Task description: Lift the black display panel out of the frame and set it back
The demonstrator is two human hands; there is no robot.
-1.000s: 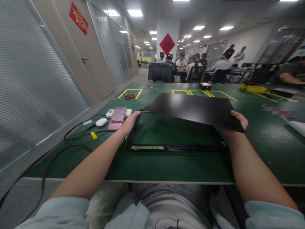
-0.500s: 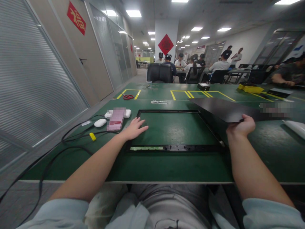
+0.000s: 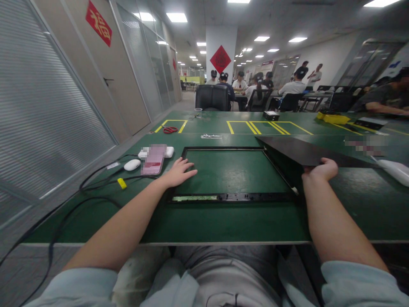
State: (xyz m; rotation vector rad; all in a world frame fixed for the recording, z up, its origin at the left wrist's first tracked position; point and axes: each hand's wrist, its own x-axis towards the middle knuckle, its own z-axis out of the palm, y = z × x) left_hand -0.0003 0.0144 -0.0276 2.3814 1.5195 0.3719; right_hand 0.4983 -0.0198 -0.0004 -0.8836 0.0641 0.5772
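The left hand lies over the left side of a thin, black rectangular frame, its fingers spread and pointing inward across the opening. The right hand pinches the near edge of a broad, flat, matte black panel, with its fingers curled at the edge. The panel is tilted beside the right side of the frame, extending away to the right; whether its far corner touches the frame cannot be told.

The frame lies flat on a dark green tabletop, which shows through its opening. A narrow green strip runs along the left part of the frame's near side.

Left of the frame are a pink smartphone, a rounded white object and a small yellow piece, with black cables running past them. Beyond the frame lie some small white pieces, and farther left are red-handled scissors. A clear cup, a small black box and a bright yellow item stand toward the far edge, near yellow tape outlines. At the right is a smooth white object. In the background, several people sit at other tables.
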